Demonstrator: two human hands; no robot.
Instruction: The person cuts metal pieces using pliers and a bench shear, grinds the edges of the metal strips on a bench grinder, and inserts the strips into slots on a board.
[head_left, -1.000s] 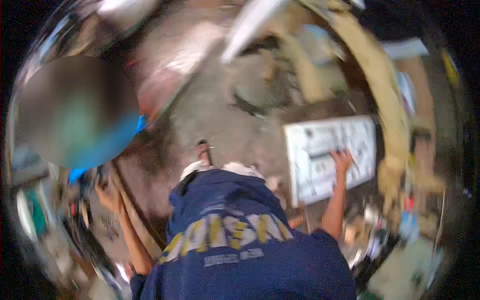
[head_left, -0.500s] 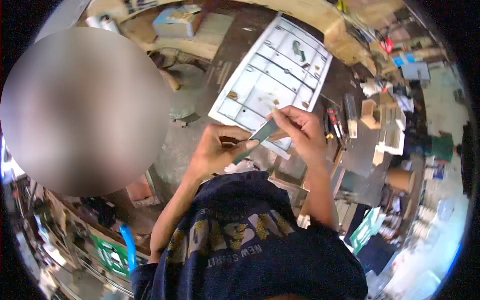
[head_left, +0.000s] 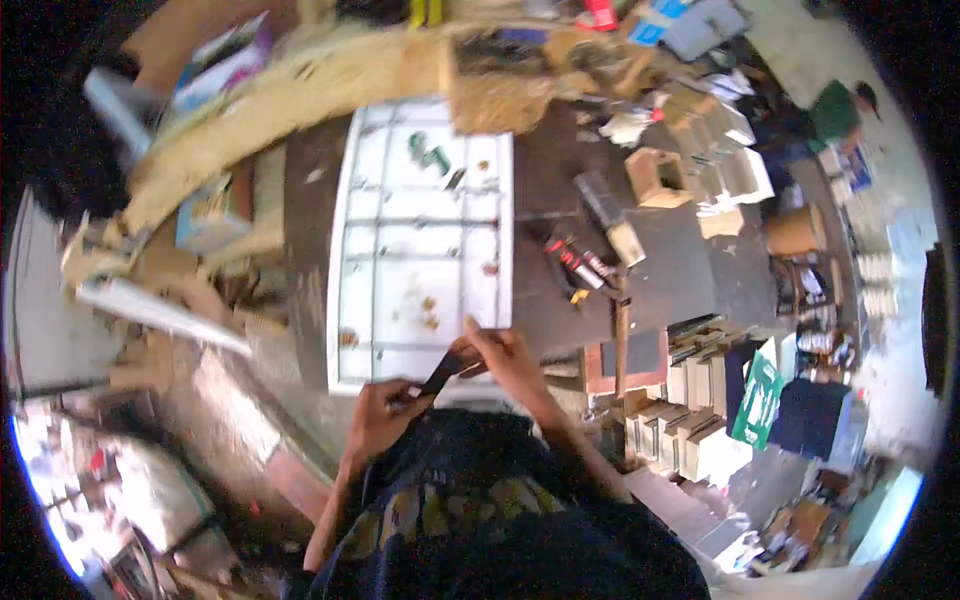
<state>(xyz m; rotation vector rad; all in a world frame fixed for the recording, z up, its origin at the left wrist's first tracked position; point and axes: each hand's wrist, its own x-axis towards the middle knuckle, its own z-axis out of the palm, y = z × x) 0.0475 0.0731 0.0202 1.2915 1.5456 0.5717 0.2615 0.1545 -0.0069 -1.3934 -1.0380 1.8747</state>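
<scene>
Between my two hands, at the near edge of a white lined board, is a small dark strip point(head_left: 437, 379). My left hand point(head_left: 382, 420) has its fingers closed on the strip's lower left end. At the strip's other end my right hand point(head_left: 500, 362) pinches it. The white board point(head_left: 410, 270) lies flat on a dark table and bears a grid of dark lines. On the board are a green piece point(head_left: 428, 153) near the far end and several small brown bits point(head_left: 430, 312) nearer to me.
Right of the board, the dark table point(head_left: 670, 290) bears red-and-black tools point(head_left: 573, 264), a brush-like tool point(head_left: 610, 218) and a wooden box point(head_left: 657, 178). Stacked wooden pieces point(head_left: 680, 420) stand at the lower right. A person in green point(head_left: 835, 118) is at the upper right.
The view has turned, so the board now lies straight ahead. A second ago my hands were apart; half a second ago both held the strip, as now. The blurred circle at left is gone.
</scene>
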